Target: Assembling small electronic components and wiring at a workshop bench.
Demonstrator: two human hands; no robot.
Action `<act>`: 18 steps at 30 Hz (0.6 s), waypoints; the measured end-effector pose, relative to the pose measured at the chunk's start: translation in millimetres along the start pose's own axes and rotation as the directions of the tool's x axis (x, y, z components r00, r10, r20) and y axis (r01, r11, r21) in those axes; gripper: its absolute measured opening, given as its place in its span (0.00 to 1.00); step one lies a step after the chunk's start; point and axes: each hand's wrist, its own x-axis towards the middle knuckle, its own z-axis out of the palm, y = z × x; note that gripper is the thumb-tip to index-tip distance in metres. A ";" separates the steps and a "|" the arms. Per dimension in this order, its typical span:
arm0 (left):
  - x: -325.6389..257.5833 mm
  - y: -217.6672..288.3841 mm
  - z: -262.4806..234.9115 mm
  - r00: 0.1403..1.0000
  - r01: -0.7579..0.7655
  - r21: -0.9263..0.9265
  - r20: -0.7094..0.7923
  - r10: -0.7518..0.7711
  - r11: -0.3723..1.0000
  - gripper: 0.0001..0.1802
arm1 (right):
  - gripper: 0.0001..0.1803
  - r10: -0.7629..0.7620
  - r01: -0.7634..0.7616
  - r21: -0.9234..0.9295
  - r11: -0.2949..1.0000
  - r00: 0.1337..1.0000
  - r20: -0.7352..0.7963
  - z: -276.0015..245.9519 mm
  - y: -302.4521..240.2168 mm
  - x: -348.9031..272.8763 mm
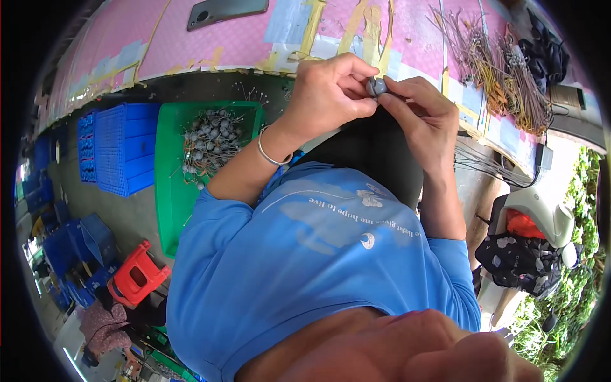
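Just in front of the worktable's near edge, both hands meet around a small, rounded grey part (377, 86), its kind too small to tell. My left hand (334, 89), with a silver bangle on the wrist, pinches it from the left between thumb and forefinger. From the other side, the thumb and fingertips of my right hand (425, 111) close on the same part. The fingertips cover some of its surface. Beside my left forearm, a green bin (167, 191) holds a heap of grey rounded pieces with thin wires (215, 137).
Pink sheeting patched with tape covers the worktable (235, 44). A phone (226, 11) lies at its far left, bundled wires (509, 83) at its right. Blue crates (121, 149) and a red stool (139, 275) stand left; a motor scooter (541, 213) is at right. Another person (105, 325) is lower left.
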 end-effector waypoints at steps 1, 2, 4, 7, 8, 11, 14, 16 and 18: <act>0.0 0.9 3.6 1.000 0.002 -0.001 0.005 -0.002 1.000 0.20 | 0.10 0.004 -0.004 0.001 1.000 1.000 -0.004 1.1 0.7 -1.3; 0.4 1.3 7.7 0.996 -0.069 0.101 -0.042 0.073 0.993 0.19 | 0.10 0.042 -0.042 -0.001 0.999 0.999 -0.020 3.4 1.2 -1.8; 0.4 0.3 10.7 0.986 -0.133 0.204 -0.076 0.151 0.970 0.18 | 0.10 0.084 -0.084 0.001 0.996 0.996 -0.039 6.2 3.9 -1.6; 2.0 -3.8 9.6 0.984 -0.144 0.276 -0.064 0.167 0.950 0.19 | 0.10 0.076 -0.077 -0.028 0.997 0.996 -0.045 5.3 13.2 1.7; 4.2 -3.6 8.7 0.999 -0.036 0.139 -0.026 0.040 0.990 0.20 | 0.10 0.091 -0.088 0.091 0.992 0.995 -0.036 -0.1 19.2 3.5; 5.9 -2.2 9.4 0.990 0.132 -0.141 0.071 -0.123 0.981 0.22 | 0.10 0.131 -0.121 0.333 0.935 0.991 -0.008 -8.1 23.7 6.0; 6.3 -3.3 15.3 0.978 0.195 -0.380 0.142 -0.151 0.904 0.23 | 0.13 0.148 -0.162 0.505 0.847 0.987 0.069 -11.6 33.5 9.0; 5.3 -5.3 20.3 0.975 0.207 -0.474 0.166 -0.144 0.856 0.23 | 0.13 0.188 -0.253 0.689 0.679 0.967 0.171 -7.8 36.5 9.3; 3.0 -7.2 24.9 0.980 0.196 -0.499 0.122 -0.155 0.844 0.23 | 0.14 0.162 -0.252 0.748 0.614 0.968 0.194 -4.2 42.6 10.9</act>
